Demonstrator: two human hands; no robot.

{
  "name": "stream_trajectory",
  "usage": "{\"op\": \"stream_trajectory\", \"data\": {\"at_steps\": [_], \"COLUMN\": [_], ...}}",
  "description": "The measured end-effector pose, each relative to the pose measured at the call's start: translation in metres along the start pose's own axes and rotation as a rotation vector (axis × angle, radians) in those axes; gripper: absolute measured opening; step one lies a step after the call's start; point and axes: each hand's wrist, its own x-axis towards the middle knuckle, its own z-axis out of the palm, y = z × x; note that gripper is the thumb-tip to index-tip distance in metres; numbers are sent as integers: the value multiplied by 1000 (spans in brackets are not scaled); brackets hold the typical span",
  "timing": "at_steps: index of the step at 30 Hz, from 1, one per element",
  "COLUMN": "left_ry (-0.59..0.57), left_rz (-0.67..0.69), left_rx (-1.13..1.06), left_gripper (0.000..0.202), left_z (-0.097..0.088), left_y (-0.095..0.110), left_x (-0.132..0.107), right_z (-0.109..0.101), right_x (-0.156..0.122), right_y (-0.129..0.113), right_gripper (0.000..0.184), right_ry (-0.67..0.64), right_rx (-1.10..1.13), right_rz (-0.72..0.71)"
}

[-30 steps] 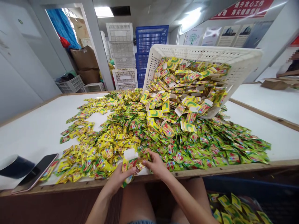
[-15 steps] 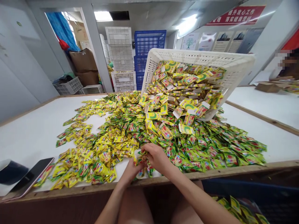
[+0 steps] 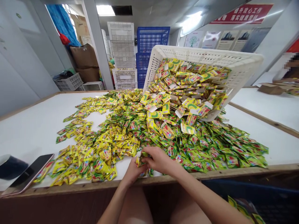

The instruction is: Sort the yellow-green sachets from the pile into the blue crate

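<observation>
Near the front edge of the table, my left hand (image 3: 133, 171) is closed around a small yellow box (image 3: 138, 160) whose white flap sticks up. My right hand (image 3: 157, 158) meets it from the right, fingers bent and pinched at the box's open end. A bit of green wrapper, apparently a small packet, shows at those fingertips, mostly hidden by them. Yellow packets (image 3: 106, 154) lie heaped to the left of my hands, and green packets (image 3: 213, 152) to the right. Behind, a tilted white basket (image 3: 205, 53) spills yellow boxes (image 3: 167, 130) onto the heap.
A phone (image 3: 30, 174) and a dark cup (image 3: 12, 168) stand at the table's left front corner. Below the edge, a dark blue crate (image 3: 275, 199) holds yellow-green boxes. White crates (image 3: 121, 46) and blue crates (image 3: 153, 40) are stacked behind. Part of another person shows at far right.
My hands stay together at the front edge. The yellow box is turned more upright in my left hand, its white flap now pointing up. The view has shifted slightly.
</observation>
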Motion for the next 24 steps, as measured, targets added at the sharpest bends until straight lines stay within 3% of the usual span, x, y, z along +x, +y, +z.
{"op": "stream_trajectory", "data": {"at_steps": [5, 12, 21, 24], "left_ry": [93, 168, 94, 83], "left_rz": [5, 50, 125, 121], "left_rx": [-29, -10, 23, 19], "left_gripper": [28, 29, 26, 27], "left_z": [-1, -2, -1, -1], "left_y": [-9, -11, -13, -13], "left_x": [1, 1, -1, -2], "right_z": [-3, 2, -6, -3], "right_x": [10, 12, 12, 13], "right_y": [-1, -4, -1, -2], "right_gripper": [16, 7, 14, 14], "right_ry": [-62, 8, -155, -140], "right_rx": [-7, -45, 26, 34], "right_rz": [35, 0, 12, 32]}}
